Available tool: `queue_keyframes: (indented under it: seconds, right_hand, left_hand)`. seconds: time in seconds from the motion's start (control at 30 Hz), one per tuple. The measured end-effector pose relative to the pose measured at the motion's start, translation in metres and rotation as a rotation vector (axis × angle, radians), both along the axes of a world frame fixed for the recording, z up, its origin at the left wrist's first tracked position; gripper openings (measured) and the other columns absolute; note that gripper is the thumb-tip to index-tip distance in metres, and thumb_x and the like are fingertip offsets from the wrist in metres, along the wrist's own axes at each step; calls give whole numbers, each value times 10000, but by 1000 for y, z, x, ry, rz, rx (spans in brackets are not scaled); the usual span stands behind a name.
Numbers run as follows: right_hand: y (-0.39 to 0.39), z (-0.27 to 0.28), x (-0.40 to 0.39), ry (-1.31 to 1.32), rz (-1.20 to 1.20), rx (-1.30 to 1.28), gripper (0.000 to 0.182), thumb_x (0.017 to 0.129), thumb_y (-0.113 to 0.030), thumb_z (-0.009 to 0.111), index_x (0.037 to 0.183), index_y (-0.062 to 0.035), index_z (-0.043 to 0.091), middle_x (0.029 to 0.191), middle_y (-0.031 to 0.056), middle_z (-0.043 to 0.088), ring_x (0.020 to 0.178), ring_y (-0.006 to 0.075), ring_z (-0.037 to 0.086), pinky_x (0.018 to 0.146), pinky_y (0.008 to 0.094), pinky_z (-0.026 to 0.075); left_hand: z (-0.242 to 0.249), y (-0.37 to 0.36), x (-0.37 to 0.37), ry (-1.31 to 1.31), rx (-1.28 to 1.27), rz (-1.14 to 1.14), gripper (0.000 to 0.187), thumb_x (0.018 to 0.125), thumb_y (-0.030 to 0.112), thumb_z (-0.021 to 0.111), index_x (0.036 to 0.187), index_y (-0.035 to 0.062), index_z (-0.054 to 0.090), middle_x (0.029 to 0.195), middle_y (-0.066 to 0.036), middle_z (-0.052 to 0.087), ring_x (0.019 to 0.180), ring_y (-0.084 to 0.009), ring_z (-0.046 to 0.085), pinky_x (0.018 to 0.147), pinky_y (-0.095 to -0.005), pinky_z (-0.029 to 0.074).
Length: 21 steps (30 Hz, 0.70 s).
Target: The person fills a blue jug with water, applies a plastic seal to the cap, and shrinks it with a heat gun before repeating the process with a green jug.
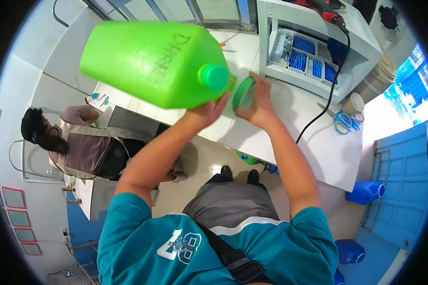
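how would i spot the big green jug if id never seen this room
Look over the white table, where the left hand holds a jug tipped on its side. It is lime green with dark handwriting; the round piece in the right hand is smaller and darker.

Single view, head-worn. Camera sits above the wearer's chest, faces forward and steeply down. Wearer's teal shirt (218, 247) fills the near, lower edge; both forearms extend up the frame, with the left hand (207, 113) and right hand (255, 102) close, near upper centre. White worktop (276, 137) lies just beyond the shirt, tilted in frame. Wide, curved field; dark rounded corners. One view only, hence no shared region.
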State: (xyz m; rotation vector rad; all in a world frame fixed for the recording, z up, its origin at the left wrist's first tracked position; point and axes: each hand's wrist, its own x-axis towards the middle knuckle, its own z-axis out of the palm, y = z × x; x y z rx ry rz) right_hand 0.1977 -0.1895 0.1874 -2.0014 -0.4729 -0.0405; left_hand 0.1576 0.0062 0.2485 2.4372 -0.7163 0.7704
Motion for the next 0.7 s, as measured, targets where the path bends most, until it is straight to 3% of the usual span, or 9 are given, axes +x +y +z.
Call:
queue_keyframes:
  seconds: [0.03, 0.17, 0.4, 0.5, 0.57, 0.6, 0.63, 0.67, 0.7]
  right_hand:
    - [-3, -3, 3, -148, -101, -141, 1160, 628, -264, 864, 1567, -99, 203, 1488, 284, 291, 1400, 492, 292, 1164, 529, 332]
    - [-22, 2, 2, -84, -191, -281, 1143, 615, -193, 833, 1585, -245, 230, 1539, 286, 198, 1392, 535, 279, 1146, 555, 353]
    - [-18, 32, 4, -20, -284, -520, 1197, 622, -181, 824, 1617, -218, 160, 1557, 284, 211, 1396, 535, 273, 1154, 558, 342]
    - [-14, 23, 12, -143, -324, -330, 1120, 683, -185, 817, 1600, -150, 175, 1535, 254, 290, 1395, 464, 338, 1136, 542, 369]
    - [-10, 17, 18, 255, -132, 427, 968, 797, -193, 773, 1573, -110, 201, 1506, 195, 361, 1359, 358, 423, 1114, 492, 402]
    - [-8, 20, 20, 250, -131, 425, 968, 797, -193, 773, 1573, -110, 201, 1506, 195, 361, 1359, 358, 423, 1114, 492, 402]
    - [-7, 22, 23, 448, -13, 787, 828, 859, -209, 732, 1538, -102, 270, 1475, 160, 406, 1325, 308, 457, 1097, 458, 415]
    - [-4, 25, 27, 645, 116, 1145, 692, 922, -225, 691, 1503, -95, 339, 1443, 125, 452, 1291, 259, 490, 1080, 424, 427]
    - [1, 24, 32, 640, 122, 1142, 692, 922, -225, 691, 1503, -95, 339, 1443, 125, 452, 1291, 259, 490, 1080, 424, 427]
  left_hand:
    - [-8, 14, 13, 21, 104, 53, 264, 887, 86, 701, 1136, 38, 628, 1165, -149, 646, 1078, -354, 600, 956, -464, 464]
    - [-24, 71, 62, 100, 247, 110, 335, 921, 154, 679, 1247, 82, 643, 1165, -160, 654, 1056, -373, 613, 933, -481, 481]
    - [-14, 127, 111, -10, 385, 56, 334, 943, 176, 671, 1263, 87, 634, 1150, -176, 645, 1055, -374, 616, 901, -471, 500]
    - [23, 132, 114, 33, 230, -36, 335, 942, 123, 654, 1269, 69, 606, 1140, -160, 642, 1071, -345, 624, 902, -442, 509]
    - [65, 139, 111, 114, 39, -91, 400, 934, 29, 609, 1324, 23, 525, 1161, -120, 627, 1084, -285, 636, 932, -386, 518]
    - [85, 148, 117, 126, -94, -138, 424, 935, 33, 600, 1347, 14, 502, 1179, -106, 622, 1079, -275, 637, 939, -386, 522]
    - [106, 156, 124, 137, -228, -185, 450, 936, 36, 592, 1370, 5, 479, 1198, -93, 617, 1075, -266, 638, 947, -386, 526]
    - [131, 159, 127, 198, -468, -192, 356, 931, 97, 597, 1272, 13, 538, 1131, -112, 645, 1023, -264, 651, 915, -394, 535]
    - [151, 163, 130, 257, -707, -199, 283, 925, 158, 603, 1173, 20, 597, 1065, -132, 673, 972, -263, 665, 882, -402, 545]
